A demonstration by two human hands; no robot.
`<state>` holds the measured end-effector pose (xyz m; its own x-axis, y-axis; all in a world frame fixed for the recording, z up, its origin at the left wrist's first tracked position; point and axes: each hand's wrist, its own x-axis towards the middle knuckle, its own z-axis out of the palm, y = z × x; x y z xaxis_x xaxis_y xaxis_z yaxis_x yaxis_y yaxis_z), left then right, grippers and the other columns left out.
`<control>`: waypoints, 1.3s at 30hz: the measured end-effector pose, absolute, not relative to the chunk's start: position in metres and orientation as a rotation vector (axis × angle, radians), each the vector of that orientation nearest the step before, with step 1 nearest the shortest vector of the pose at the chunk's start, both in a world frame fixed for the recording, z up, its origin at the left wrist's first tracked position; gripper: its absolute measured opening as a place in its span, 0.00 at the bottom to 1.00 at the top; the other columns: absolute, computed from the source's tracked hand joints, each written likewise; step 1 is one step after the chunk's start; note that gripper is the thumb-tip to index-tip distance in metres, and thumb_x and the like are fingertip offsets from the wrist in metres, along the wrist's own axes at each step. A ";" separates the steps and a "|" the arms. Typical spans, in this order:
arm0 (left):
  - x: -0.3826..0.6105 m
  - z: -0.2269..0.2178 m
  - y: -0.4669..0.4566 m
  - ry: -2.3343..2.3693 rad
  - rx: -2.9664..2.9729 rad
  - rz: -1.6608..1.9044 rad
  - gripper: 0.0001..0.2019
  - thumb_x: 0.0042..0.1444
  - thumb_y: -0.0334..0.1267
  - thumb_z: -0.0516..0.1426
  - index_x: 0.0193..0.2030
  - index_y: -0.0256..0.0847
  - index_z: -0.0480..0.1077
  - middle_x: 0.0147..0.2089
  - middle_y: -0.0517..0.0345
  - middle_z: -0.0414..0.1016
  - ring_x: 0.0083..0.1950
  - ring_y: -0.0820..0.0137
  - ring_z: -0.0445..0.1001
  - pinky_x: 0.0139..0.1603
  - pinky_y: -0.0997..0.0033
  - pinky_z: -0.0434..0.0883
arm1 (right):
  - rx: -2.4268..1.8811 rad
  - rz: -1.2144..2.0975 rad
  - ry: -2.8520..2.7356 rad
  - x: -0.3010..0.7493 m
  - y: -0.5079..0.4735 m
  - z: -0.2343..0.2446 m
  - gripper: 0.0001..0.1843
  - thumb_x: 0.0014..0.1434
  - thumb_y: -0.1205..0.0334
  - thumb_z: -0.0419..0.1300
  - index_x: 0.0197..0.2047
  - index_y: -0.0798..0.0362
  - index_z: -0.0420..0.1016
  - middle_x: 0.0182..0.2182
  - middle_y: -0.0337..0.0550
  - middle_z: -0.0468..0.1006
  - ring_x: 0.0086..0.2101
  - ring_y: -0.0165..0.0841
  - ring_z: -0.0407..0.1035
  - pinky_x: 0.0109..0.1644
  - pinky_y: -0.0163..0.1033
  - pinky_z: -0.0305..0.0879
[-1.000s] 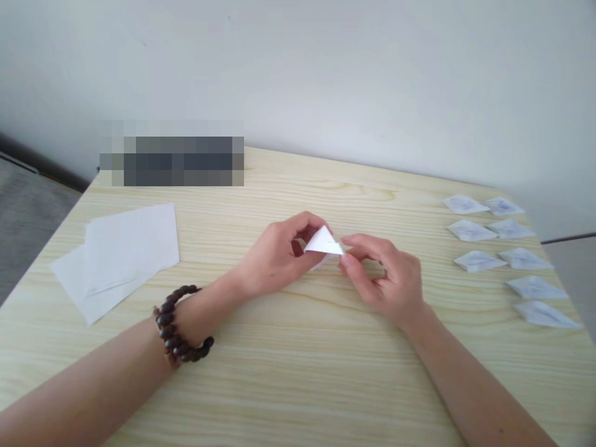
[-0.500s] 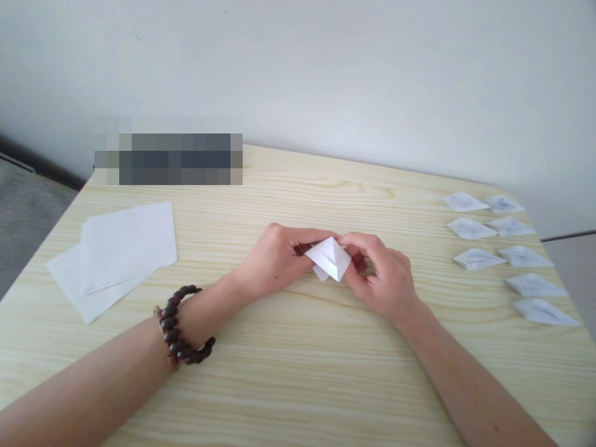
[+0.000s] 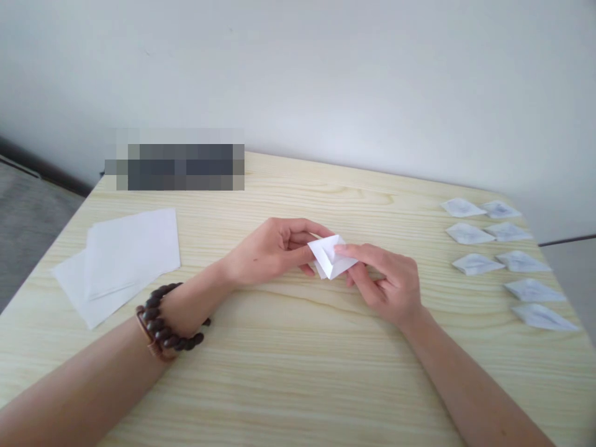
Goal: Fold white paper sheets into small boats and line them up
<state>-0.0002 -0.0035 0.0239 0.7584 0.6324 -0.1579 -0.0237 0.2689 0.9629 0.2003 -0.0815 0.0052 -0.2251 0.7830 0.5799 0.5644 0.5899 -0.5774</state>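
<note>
Folded paper (image 3: pixel 331 266) between left hand (image 3: pixel 267 253) and right hand (image 3: pixel 393 279), in both grips (right forefinger (image 3: pixel 361 251) on top).

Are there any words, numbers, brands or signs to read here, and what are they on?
Nothing here can be read.
Held paper: none showing.
Loose sheets: none showing.
Folded papers at the right: grayish patches, too blurred to tell.
Dark pixelated thing: too blurred to read.
</note>
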 end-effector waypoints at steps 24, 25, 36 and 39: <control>0.004 0.016 -0.013 0.673 1.137 0.494 0.18 0.54 0.38 0.64 0.51 0.35 0.72 0.36 0.56 0.82 0.36 0.74 0.79 0.39 0.78 0.75 | -1.212 0.388 -1.803 0.200 -0.081 0.001 0.08 0.60 0.68 0.60 0.43 0.49 0.70 0.29 0.36 0.77 0.25 0.24 0.69 0.28 0.29 0.66; 0.004 0.016 -0.012 0.672 1.139 0.495 0.18 0.54 0.38 0.64 0.51 0.35 0.72 0.36 0.56 0.82 0.36 0.74 0.79 0.39 0.78 0.75 | -1.205 0.389 -1.807 0.200 -0.081 0.001 0.08 0.60 0.68 0.60 0.43 0.49 0.70 0.30 0.36 0.76 0.25 0.24 0.69 0.28 0.29 0.66; 0.005 0.017 -0.017 0.744 1.148 0.513 0.22 0.50 0.38 0.67 0.52 0.36 0.73 0.37 0.56 0.83 0.37 0.72 0.80 0.40 0.77 0.75 | -1.195 0.534 -1.781 0.201 -0.080 0.000 0.08 0.61 0.69 0.58 0.44 0.50 0.70 0.31 0.37 0.75 0.23 0.24 0.69 0.25 0.29 0.66; 0.007 0.017 -0.019 0.779 1.153 0.559 0.20 0.49 0.38 0.67 0.49 0.36 0.75 0.35 0.56 0.83 0.34 0.72 0.80 0.39 0.76 0.76 | -1.210 0.527 -1.778 0.199 -0.081 0.001 0.07 0.61 0.68 0.58 0.44 0.50 0.70 0.32 0.37 0.77 0.22 0.23 0.70 0.23 0.28 0.66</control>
